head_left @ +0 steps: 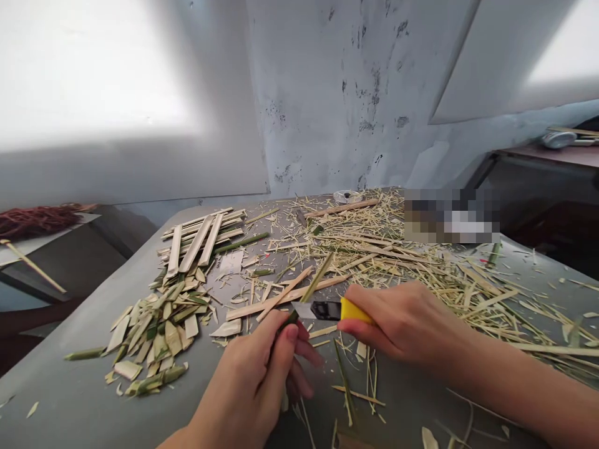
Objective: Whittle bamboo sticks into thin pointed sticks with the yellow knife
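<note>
My left hand (262, 365) pinches a green bamboo strip (319, 277) between thumb and fingers. The strip slants up and away to the right from the fingertips, its near end partly hidden in the hand. My right hand (405, 318) is wrapped round a utility knife (327, 309) with a yellow grip and a black front. Its metal blade (303, 310) points left and meets the strip just beyond my left thumb. Thin bamboo shavings (346, 386) lie on the table below the knife.
Split bamboo slats (196, 243) are stacked at the back left of the grey table (116, 268), above a heap of short offcuts (163, 337). Loose slivers (412, 255) cover its right side. A clear round spool (347, 197) sits near the wall. Reddish cord (37, 221) lies far left.
</note>
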`<state>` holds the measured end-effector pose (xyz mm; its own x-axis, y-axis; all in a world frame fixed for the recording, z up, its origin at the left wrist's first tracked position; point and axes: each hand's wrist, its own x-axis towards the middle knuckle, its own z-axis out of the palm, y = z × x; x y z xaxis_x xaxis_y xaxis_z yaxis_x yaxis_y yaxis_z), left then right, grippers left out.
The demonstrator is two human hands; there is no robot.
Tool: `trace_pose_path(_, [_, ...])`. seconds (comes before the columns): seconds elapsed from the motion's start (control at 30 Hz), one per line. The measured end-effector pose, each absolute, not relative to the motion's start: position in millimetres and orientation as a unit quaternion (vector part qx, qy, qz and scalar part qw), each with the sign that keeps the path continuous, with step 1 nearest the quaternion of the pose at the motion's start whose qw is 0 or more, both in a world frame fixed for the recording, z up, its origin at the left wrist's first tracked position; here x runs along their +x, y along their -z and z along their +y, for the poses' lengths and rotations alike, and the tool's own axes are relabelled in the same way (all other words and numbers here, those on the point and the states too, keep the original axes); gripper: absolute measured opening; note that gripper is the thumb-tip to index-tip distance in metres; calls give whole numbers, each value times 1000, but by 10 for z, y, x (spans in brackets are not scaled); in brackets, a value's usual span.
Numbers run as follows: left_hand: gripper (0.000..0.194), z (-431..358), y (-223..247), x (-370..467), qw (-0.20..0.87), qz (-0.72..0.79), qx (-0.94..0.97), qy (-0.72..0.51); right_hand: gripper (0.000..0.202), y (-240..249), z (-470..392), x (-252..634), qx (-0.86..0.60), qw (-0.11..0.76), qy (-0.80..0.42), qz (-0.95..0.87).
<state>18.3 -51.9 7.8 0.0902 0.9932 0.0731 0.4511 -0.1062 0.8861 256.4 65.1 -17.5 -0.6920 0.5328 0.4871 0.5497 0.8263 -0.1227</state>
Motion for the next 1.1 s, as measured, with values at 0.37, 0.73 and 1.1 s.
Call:
trace_pose_path(0.37, [40, -520, -74, 217, 477, 543, 552, -416, 51, -134, 1109, 3035, -455, 329, -1, -828])
trace_pose_path(0.73, [42, -450, -99, 231, 447, 559, 567, -408, 52, 162, 591, 2467, -247, 265, 16, -932])
trace_pose_path(1.1, [47, -513, -140, 237, 614, 484, 463, -417, 49, 4, 1407, 3302, -504, 315, 69, -801])
